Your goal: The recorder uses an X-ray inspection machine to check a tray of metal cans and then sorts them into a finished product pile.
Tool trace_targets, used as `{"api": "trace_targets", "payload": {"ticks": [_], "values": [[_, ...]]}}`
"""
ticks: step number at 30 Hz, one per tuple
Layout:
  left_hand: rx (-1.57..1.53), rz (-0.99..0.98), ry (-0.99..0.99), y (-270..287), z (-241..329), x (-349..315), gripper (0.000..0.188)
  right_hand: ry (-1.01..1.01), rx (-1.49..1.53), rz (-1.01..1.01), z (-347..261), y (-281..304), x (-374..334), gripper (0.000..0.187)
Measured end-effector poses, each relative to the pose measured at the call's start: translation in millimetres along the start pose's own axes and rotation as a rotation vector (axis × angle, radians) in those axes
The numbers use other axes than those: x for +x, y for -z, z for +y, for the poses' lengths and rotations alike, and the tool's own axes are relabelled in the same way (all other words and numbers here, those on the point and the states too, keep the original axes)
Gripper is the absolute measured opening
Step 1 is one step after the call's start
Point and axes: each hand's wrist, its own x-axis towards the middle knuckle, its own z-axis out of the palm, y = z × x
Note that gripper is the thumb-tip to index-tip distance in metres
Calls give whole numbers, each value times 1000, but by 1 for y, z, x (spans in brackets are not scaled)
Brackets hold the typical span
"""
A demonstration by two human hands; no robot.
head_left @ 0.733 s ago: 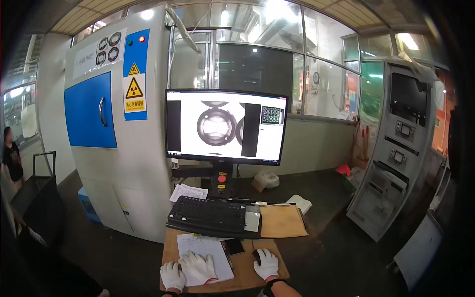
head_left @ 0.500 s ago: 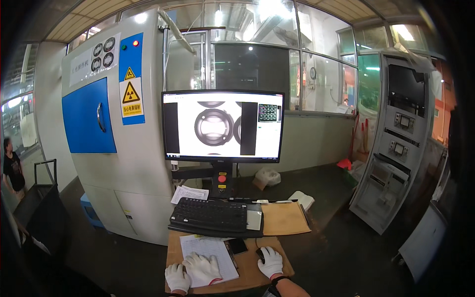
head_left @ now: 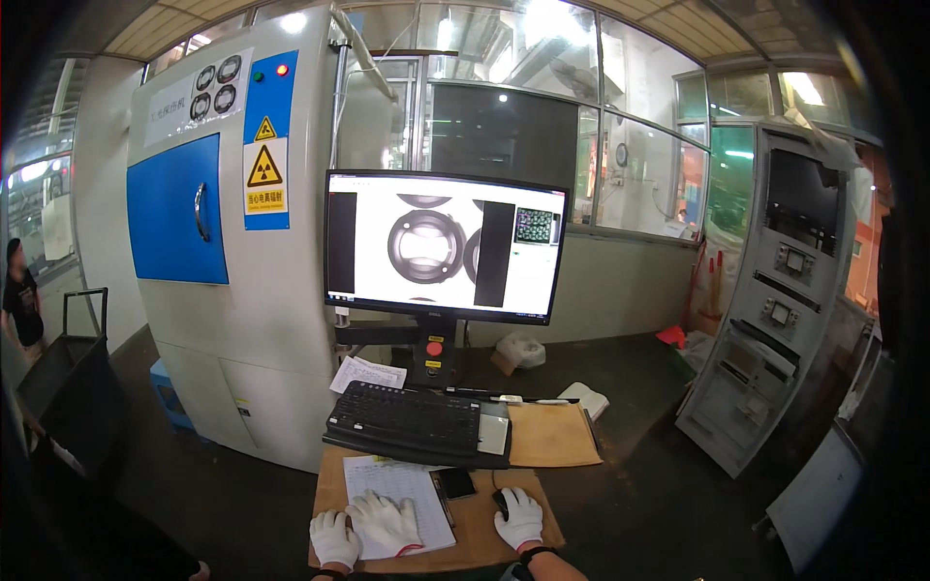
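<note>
My right hand [head_left: 519, 518], in a white knit glove, rests over a dark computer mouse [head_left: 500, 502] with its fingers curved around it. My left hand [head_left: 334, 539], gloved the same way, lies at the near left edge of the wooden desk [head_left: 481, 549], fingers laid down. Beside it, and seemingly touching its thumb, a loose white glove [head_left: 387, 521] with a red cuff edge lies on a printed sheet [head_left: 435, 535]. Ahead, the monitor [head_left: 438, 315] shows a grey image of a round ring-shaped part.
Behind the mouse are a black phone-like slab [head_left: 453, 483], a black keyboard [head_left: 402, 422] and a tan folder [head_left: 552, 436]. A large cabinet [head_left: 281, 358] with a blue door and radiation sign stands left. A grey equipment rack [head_left: 765, 320] is right; a person [head_left: 21, 300] stands far left.
The view has tilted and shifted slightly, so the desk and hands sit a little further left. My right hand stays on the mouse, and my left stays beside the loose glove.
</note>
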Motion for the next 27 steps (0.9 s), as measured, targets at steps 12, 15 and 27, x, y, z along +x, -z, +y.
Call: {"api": "trace_targets", "payload": {"ticks": [12,15,27], "values": [[83,112,-117,-6,-9,-8,28,-39,-1,-93,-2,7,-1,55],[87,124,-121,-4,-6,-5,26,-57,23,-102,-1,6,-3,54],[70,149,-123,-2,-4,-5,27,-11,-3,-39,5,-3,-5,49]]}}
